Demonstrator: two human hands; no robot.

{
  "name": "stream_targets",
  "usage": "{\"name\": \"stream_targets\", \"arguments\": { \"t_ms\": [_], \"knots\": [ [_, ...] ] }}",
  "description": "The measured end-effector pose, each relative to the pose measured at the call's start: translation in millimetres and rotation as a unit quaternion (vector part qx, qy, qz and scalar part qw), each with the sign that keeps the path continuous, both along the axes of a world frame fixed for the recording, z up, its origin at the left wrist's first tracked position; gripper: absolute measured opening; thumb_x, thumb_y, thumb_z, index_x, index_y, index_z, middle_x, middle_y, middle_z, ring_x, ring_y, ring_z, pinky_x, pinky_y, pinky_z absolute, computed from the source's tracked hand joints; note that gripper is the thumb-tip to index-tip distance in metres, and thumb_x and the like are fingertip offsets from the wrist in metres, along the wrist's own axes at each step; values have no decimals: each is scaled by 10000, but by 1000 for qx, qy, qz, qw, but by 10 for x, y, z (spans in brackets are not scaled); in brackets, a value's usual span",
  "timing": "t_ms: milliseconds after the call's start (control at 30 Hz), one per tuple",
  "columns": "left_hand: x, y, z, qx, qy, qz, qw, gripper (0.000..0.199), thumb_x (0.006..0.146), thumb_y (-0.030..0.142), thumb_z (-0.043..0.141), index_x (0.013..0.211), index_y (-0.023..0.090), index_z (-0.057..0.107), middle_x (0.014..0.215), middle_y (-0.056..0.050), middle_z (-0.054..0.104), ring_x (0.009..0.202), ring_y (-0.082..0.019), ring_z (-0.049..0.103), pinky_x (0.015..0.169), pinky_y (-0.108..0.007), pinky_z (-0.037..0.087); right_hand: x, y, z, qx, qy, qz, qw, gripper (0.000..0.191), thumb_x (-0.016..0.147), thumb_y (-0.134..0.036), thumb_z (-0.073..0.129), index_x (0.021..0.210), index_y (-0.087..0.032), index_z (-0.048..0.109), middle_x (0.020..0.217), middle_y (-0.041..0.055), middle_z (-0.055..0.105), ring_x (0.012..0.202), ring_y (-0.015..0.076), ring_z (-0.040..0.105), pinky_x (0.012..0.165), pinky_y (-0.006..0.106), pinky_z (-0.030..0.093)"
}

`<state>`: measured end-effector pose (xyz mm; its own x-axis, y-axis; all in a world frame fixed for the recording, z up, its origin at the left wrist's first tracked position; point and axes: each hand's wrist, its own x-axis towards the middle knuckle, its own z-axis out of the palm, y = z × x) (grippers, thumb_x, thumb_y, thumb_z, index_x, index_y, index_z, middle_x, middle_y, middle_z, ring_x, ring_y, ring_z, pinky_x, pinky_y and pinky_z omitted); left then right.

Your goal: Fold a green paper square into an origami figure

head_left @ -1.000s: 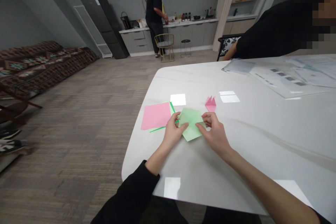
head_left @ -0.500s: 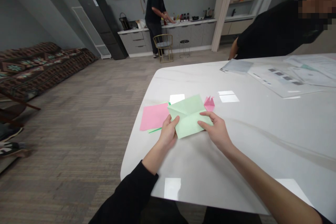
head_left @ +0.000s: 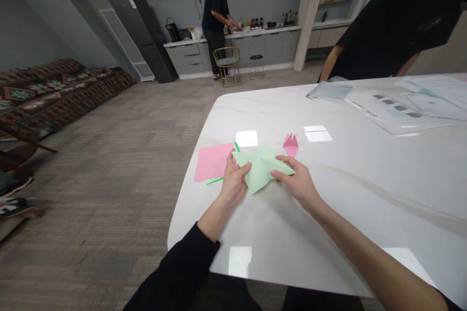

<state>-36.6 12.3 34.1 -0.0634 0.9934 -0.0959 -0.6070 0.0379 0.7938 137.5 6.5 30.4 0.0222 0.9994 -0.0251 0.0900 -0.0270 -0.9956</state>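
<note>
Between my two hands is a light green sheet of paper (head_left: 260, 167), creased and drawn in at the sides so that it makes a star-like shape just above the table. My left hand (head_left: 233, 180) pinches its left edge, thumb on top. On the other side, my right hand (head_left: 294, 175) grips the right corner between thumb and fingers. A stack of paper with a pink sheet (head_left: 213, 163) on top and green edges showing lies left of my left hand. Beyond my right hand stands a small pink folded paper figure (head_left: 291, 144).
The white table (head_left: 346, 214) has a rounded left edge. Clear sleeves and printed papers (head_left: 396, 109) lie at its far right, near a person in black (head_left: 386, 34). Another person (head_left: 217, 14) stands at the kitchen counter (head_left: 262, 41). A chair (head_left: 226, 63) stands behind that person.
The green paper has gone from nearly flat to pinched inward along its creases, my hands slightly closer together. The person at the right has shifted and sits more upright.
</note>
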Motion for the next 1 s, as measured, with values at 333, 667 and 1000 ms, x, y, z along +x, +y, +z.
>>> {"name": "stream_targets", "arguments": {
  "t_ms": [333,667,1000],
  "knots": [
    [-21,13,-41,-5,8,-2,1000,590,630,195,851,1107,226,505,874,18,649,790,-127,639,741,-244,509,-3,-43,97,33,-45,25,998,379,728,-409,733,1029,-186,672,1075,70,697,931,238,647,750,334,530],
    [-16,-20,-20,-36,-6,-48,998,734,632,177,847,1244,285,455,838,48,647,755,-118,651,727,-244,517,-28,-38,63,43,3,54,998,395,720,-412,751,1032,-186,665,1080,76,689,943,241,640,784,362,546],
    [-16,8,-56,-37,2,-55,998,415,680,235,820,1028,174,603,871,-20,693,777,-149,658,791,-290,519,-42,-60,106,19,30,69,997,346,742,-409,733,996,-187,656,958,43,693,677,162,643,688,331,545]
  ]
}}
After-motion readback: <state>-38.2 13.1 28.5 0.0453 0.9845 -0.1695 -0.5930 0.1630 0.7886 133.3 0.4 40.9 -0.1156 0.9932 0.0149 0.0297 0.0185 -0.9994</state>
